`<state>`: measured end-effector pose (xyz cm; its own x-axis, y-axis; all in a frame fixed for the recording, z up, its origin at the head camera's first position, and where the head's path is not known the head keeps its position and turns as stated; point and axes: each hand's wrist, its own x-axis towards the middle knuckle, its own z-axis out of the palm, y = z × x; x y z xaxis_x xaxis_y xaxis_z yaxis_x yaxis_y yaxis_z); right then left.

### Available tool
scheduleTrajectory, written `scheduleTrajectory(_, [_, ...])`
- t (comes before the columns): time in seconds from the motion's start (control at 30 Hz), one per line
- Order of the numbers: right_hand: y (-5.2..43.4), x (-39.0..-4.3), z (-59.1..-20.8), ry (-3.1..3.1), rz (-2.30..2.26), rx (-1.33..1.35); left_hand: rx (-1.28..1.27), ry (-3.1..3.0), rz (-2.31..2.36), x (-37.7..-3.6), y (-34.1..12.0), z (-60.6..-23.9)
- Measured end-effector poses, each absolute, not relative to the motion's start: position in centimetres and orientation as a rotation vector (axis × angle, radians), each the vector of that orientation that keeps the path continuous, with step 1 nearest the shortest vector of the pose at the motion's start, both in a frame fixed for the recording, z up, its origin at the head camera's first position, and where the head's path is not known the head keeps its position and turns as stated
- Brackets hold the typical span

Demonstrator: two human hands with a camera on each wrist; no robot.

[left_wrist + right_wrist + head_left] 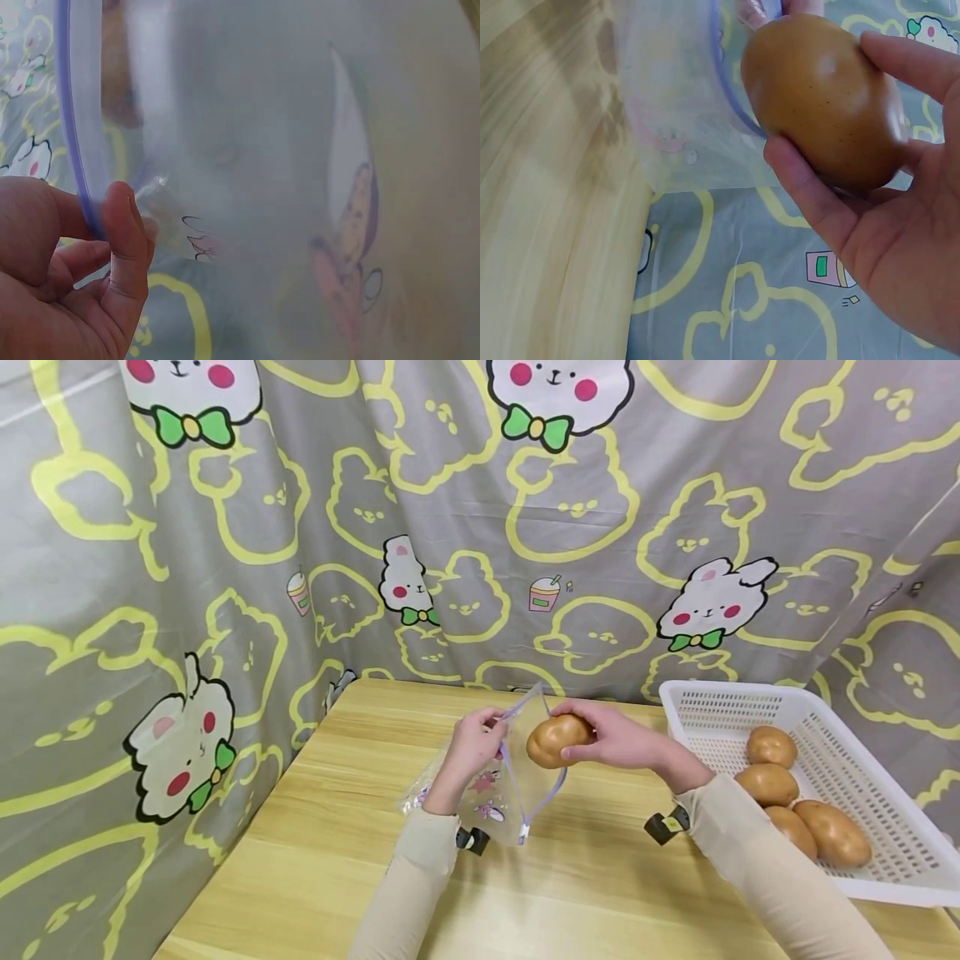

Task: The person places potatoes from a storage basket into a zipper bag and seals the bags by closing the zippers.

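Note:
My left hand [477, 741] pinches the purple-rimmed mouth of a clear zip bag [501, 785] printed with small cartoons, holding it up above the wooden table [337, 852]. In the left wrist view thumb and fingers [124, 240] clamp the bag's rim [71, 142]. My right hand [611, 735] grips a brown potato [556, 739] right at the bag's opening. The right wrist view shows the potato [821, 101] held between curled fingers, touching the rim of the bag [682, 112].
A white perforated basket [847, 710] stands at the right on the table, with several potatoes [771, 746] in it. A grey curtain with yellow and white rabbit prints [420, 510] surrounds the table on the far and side edges.

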<state>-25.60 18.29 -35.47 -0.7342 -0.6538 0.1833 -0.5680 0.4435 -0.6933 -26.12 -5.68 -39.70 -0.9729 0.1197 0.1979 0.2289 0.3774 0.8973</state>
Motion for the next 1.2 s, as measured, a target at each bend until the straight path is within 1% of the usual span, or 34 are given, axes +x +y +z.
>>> scheduleTrajectory(0.53, [17.6,-25.2,-36.4,2.756,-0.828,-1.211,-0.323,-2.524,-1.657,-26.2,-4.6,-39.6])
scheduleTrajectory(0.9, [17.5,-25.6,-37.2,2.711,-0.841,-1.246,-0.284,-2.512,-1.723,-26.4,-4.1,-39.8])
scheduleTrajectory(1.2, [17.7,-25.6,-37.3,2.721,-0.865,-1.209,-0.242,-2.52,-1.766,-26.4,-4.1,-40.0])
